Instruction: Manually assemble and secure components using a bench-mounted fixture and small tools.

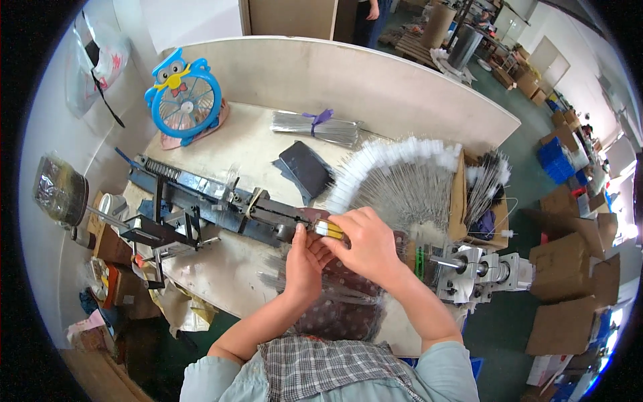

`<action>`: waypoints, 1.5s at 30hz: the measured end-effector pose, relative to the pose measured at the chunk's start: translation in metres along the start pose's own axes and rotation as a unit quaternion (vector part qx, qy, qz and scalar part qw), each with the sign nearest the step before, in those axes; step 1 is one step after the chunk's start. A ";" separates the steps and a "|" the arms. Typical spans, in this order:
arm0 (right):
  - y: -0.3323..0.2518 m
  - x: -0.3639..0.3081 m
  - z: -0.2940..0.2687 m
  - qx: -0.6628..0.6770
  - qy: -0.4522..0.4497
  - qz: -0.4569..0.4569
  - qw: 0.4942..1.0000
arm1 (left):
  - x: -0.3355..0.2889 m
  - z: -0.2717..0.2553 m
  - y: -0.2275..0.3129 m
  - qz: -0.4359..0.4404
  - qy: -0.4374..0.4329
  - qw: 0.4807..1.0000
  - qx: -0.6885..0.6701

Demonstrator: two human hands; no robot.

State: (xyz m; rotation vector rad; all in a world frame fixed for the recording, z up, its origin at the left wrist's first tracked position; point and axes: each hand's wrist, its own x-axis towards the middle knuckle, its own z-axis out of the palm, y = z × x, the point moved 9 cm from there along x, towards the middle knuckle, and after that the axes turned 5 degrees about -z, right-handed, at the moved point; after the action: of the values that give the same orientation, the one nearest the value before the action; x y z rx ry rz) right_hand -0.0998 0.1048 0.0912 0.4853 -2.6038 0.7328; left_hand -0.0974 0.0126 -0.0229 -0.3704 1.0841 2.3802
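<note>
My right hand [367,242] is closed round the yellow and black handle of a screwdriver [328,229]. The tool points left, toward the right end of a long dark metal machine [268,211] on the table. Just below that end is my left hand [307,264], its thumb raised beside the metal and its fingers loosely bent and apart from the thumb. I see nothing held in it. The screwdriver's tip is too small to make out. Under my forearms lies a dark red dotted cloth [348,305] with thin wires on it.
A fan of white-tipped wire brushes [402,177] spreads at the right, beside a cardboard box [459,201] of more brushes. A metal shaft fixture [482,271] stands at the right edge. Behind lie a dark phone [306,167], a tied wire bundle [315,126] and a blue fan [185,104].
</note>
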 end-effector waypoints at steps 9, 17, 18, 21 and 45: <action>-0.013 -0.008 -0.007 -0.080 0.088 -0.063 0.991 | 0.000 0.002 -0.004 0.037 -0.008 0.998 -0.049; -0.006 -0.013 -0.011 -0.054 0.070 -0.077 0.993 | 0.000 0.004 0.003 0.085 0.004 0.994 -0.068; -0.001 -0.017 -0.011 -0.052 0.071 -0.072 0.994 | 0.001 0.003 0.003 0.089 0.008 0.993 -0.071; 0.003 -0.022 -0.015 -0.044 0.064 -0.072 0.994 | -0.001 0.009 0.003 0.096 -0.009 0.994 -0.060; -0.005 -0.016 -0.009 -0.023 0.050 -0.074 0.996 | -0.005 0.004 0.001 0.063 -0.006 0.993 -0.098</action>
State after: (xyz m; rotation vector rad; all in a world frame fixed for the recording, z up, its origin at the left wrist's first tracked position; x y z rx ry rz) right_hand -0.0816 0.1095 0.0930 0.6050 -2.4565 0.6293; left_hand -0.0943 0.0130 -0.0175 -0.3649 0.8947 2.6074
